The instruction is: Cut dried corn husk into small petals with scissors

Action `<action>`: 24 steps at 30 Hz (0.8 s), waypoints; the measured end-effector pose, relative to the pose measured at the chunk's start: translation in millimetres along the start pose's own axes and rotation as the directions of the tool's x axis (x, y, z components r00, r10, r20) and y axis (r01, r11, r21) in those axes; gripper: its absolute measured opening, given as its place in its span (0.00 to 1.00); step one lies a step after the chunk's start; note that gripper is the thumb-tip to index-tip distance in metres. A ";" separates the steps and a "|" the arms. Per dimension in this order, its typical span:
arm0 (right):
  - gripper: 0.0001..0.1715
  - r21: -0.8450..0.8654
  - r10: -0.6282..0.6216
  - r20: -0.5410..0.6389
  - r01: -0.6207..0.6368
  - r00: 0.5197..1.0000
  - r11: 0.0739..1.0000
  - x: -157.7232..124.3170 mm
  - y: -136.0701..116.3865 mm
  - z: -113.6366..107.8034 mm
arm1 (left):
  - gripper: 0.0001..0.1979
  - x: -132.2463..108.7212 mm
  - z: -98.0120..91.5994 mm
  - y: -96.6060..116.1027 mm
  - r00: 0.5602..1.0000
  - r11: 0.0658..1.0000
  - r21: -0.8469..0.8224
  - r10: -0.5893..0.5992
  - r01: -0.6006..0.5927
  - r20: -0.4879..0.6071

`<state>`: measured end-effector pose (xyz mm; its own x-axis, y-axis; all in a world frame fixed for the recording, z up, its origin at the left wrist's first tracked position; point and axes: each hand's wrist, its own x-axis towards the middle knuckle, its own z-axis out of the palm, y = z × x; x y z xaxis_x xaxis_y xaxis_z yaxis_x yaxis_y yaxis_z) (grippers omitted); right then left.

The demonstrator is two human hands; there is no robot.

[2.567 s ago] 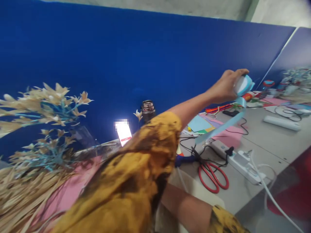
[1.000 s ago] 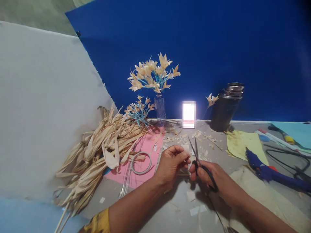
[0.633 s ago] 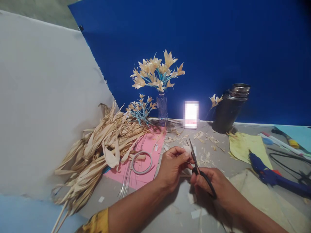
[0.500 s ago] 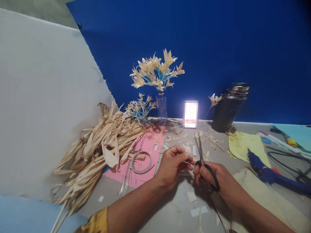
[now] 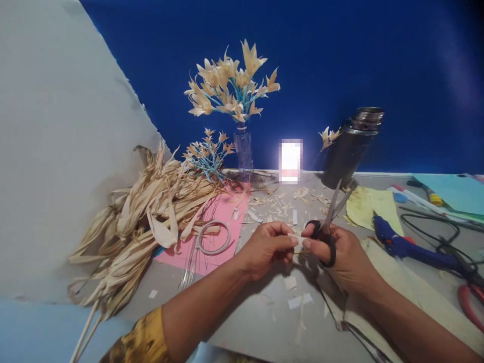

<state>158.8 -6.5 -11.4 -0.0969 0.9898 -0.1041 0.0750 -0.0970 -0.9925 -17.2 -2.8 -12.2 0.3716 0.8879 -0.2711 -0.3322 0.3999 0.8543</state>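
Observation:
Between the fingertips of both hands is a small pale piece of husk [image 5: 299, 243], partly covered by the thumbs. My left hand [image 5: 266, 249] is closed, pinching the piece's left side. My right hand [image 5: 340, 252] pinches its right side and also carries black-handled scissors [image 5: 333, 207], blades parted and pointing up and away. Beneath the hands lie cut scraps [image 5: 300, 301] on the grey table [image 5: 242, 317]. Husk trimmings [image 5: 278, 204] are scattered just beyond them.
Dried corn husks [image 5: 151, 212] heap at left beside pink paper [image 5: 223, 257] with a wire ring [image 5: 200, 237]. Behind stand husk flowers [image 5: 230, 80] in a clear bottle [image 5: 243, 154] and a leaning dark flask [image 5: 348, 151]. A blue glue gun [image 5: 408, 247] lies right.
My right hand has come against the left, its thumb and finger now on the pale piece too. The scissors have swung to the right, blades wider apart. The view has shifted slightly.

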 end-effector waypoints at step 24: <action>0.36 -0.137 0.113 0.533 -0.047 0.838 0.989 -4.0 8.7 2.8 | 0.14 4.0 -17.5 22.3 0.988 0.976 -0.168 0.125 -0.139 -0.092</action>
<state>157.1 -11.6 -19.8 -0.6019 0.7635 -0.2343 0.2147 -0.1279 -0.9683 -38.3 13.7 -2.0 0.2456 0.9480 -0.2024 -0.5211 0.3052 0.7971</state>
